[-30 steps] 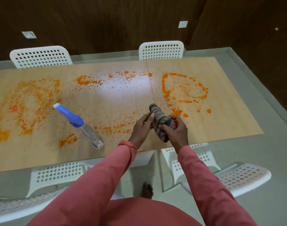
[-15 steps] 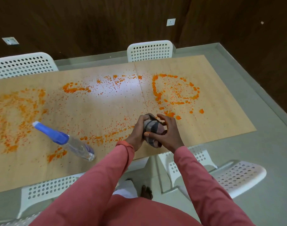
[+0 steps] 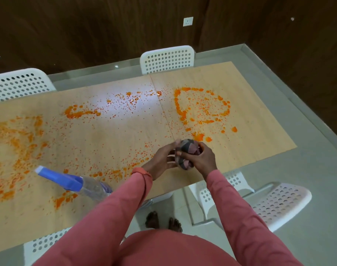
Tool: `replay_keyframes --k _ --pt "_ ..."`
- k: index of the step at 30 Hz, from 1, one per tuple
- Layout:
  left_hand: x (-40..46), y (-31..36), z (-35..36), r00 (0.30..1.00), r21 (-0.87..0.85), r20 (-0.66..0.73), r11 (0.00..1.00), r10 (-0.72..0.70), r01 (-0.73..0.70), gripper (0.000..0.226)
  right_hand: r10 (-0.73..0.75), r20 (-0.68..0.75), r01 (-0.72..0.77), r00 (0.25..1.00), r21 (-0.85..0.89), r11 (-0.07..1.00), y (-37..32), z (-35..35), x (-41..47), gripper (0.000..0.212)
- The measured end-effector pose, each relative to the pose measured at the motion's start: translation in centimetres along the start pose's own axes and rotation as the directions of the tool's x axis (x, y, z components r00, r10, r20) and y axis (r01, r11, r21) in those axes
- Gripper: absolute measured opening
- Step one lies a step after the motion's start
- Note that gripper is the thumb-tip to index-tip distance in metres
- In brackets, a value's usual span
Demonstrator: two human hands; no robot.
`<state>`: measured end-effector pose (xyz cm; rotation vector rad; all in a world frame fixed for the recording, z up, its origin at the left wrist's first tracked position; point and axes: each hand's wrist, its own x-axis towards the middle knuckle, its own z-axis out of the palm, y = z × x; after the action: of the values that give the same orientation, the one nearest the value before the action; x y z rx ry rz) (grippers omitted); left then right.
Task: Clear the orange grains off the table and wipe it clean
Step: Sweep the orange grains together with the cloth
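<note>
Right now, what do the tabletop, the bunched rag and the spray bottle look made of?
Pale wood-grain tabletop: looks like laminate or veneer, semi-gloss, given the light glare and a panel seam. Bunched grey-and-maroon rag: soft woven cloth, matte, crumpled between the left hand and right hand. Clear spray bottle with blue trigger head: apparently plastic, its see-through body lying on its side.

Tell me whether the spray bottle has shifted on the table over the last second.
No. The spray bottle stands by the same orange grains near the table's front edge; only the camera moved.
</note>
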<state>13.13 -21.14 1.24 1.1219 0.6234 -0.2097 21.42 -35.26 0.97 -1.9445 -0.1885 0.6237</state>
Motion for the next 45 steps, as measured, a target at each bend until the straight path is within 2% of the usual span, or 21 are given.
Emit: replay_keyframes --k 2,4,6,9,11,13,15,16,17,19,23,27,30,31,33,36,38,40,41,44,45 --pt "0.0 -0.5 -0.3 0.998 -0.032 0.057 0.999 0.001 0.001 0.05 0.024 -0.069 -0.023 0.997 0.012 1.0 0.3 -0.5 0.0 0.057" --pt "0.1 -0.6 -0.2 0.999 -0.075 0.049 0.997 -0.024 0.028 0.046 0.031 -0.007 -0.031 0.999 0.004 0.999 0.5 -1.0 -0.1 0.057" --pt "0.4 -0.7 0.2 0.999 -0.121 0.017 0.991 -0.052 0.053 0.044 0.042 0.109 -0.044 0.993 0.013 0.999 0.7 -1.7 -0.3 0.067" --pt "0.7 -1.0 1.3 0.997 -0.145 0.0 0.987 -0.075 0.074 0.037 0.05 0.152 -0.033 0.987 -0.116 0.993 0.9 -2.9 -0.4 0.075" --pt "1.0 -1.4 2.3 0.997 -0.157 -0.048 0.986 -0.056 0.047 0.033 0.018 0.066 -0.004 0.998 -0.204 0.979 0.8 -3.3 -0.5 0.067" --pt "1.7 -2.1 3.1 0.983 -0.092 -0.186 0.996 -0.009 -0.008 0.033 -0.022 -0.066 0.0 0.998 -0.324 0.946 0.6 -3.2 -0.7 0.061" --pt "2.3 -2.8 3.5 0.939 0.189 -0.329 0.981 0.094 -0.032 0.032 -0.068 -0.19 -0.045 0.979 -0.535 0.844 1.1 -3.3 -0.6 0.057" --pt "2.3 -3.1 3.3 0.922 0.391 -0.343 0.92 0.178 -0.033 0.029 -0.084 -0.238 -0.084 0.968 -0.617 0.783 1.5 -3.4 -0.4 0.054" --pt "2.2 -3.4 3.1 0.916 0.58 -0.311 0.814 0.254 -0.029 0.026 -0.085 -0.274 -0.129 0.958 -0.674 0.728 2.1 -3.6 -0.2 0.051" --pt "1.7 -4.1 2.4 0.918 0.815 -0.216 0.579 0.331 -0.017 0.024 -0.055 -0.309 -0.207 0.949 -0.747 0.632 3.0 -3.6 0.2 0.048" --pt "1.0 -5.4 0.9 0.931 0.964 -0.058 0.262 0.36 -0.042 0.028 -0.023 -0.312 -0.244 0.95 -0.784 0.571 1.9 -1.4 1.5 0.049" --pt "0.7 -6.2 0.6 0.92 0.993 0.031 0.094 0.39 -0.073 0.024 -0.037 -0.186 -0.121 0.982 -0.765 0.632 -0.3 1.7 3.0 0.049" --pt "0.7 -6.3 0.6 0.912 0.995 0.049 0.059 0.408 -0.08 0.021 0.018 -0.074 -0.056 0.997 -0.55 0.833 -1.5 2.4 3.9 0.046" --pt "0.7 -6.3 0.6 0.914 0.995 0.049 0.058 0.403 -0.079 0.02 0.018 -0.088 -0.059 0.996 -0.493 0.868 -1.4 2.0 4.0 0.044" --pt "0.8 -6.0 0.6 0.918 0.994 0.045 0.077 0.394 -0.082 0.022 -0.037 -0.197 -0.077 0.98 -0.541 0.837 -0.8 0.7 4.0 0.038" --pt "0.9 -5.7 0.7 0.925 0.992 0.031 0.103 0.378 -0.076 0.025 0.008 -0.392 -0.283 0.92 -0.649 0.706 1.4 -2.0 3.4 0.053" --pt "1.0 -5.7 0.8 0.928 0.993 0.031 0.094 0.371 -0.07 0.023 0.027 -0.407 -0.338 0.913 -0.716 0.61 1.9 -2.2 2.9 0.058" --pt "0.9 -5.7 0.8 0.926 0.994 0.036 0.079 0.375 -0.07 0.02 -0.023 -0.313 -0.247 0.949 -0.788 0.564 1.2 -0.5 2.7 0.057" --pt "0.9 -5.7 0.8 0.924 0.995 0.036 0.072 0.381 -0.069 0.018 -0.042 -0.241 -0.173 0.97 -0.797 0.579 0.9 0.7 3.0 0.054" --pt "0.7 -5.6 0.9 0.917 0.996 0.042 0.052 0.397 -0.068 0.015 -0.095 0.01 0.073 0.995 -0.712 0.698 -0.4 3.3 3.8 0.053" --pt "0.7 -5.6 1.0 0.916 0.996 0.047 0.052 0.399 -0.074 0.014 -0.101 0.05 0.109 0.994 -0.661 0.743 -0.7 3.4 4.0 0.055"
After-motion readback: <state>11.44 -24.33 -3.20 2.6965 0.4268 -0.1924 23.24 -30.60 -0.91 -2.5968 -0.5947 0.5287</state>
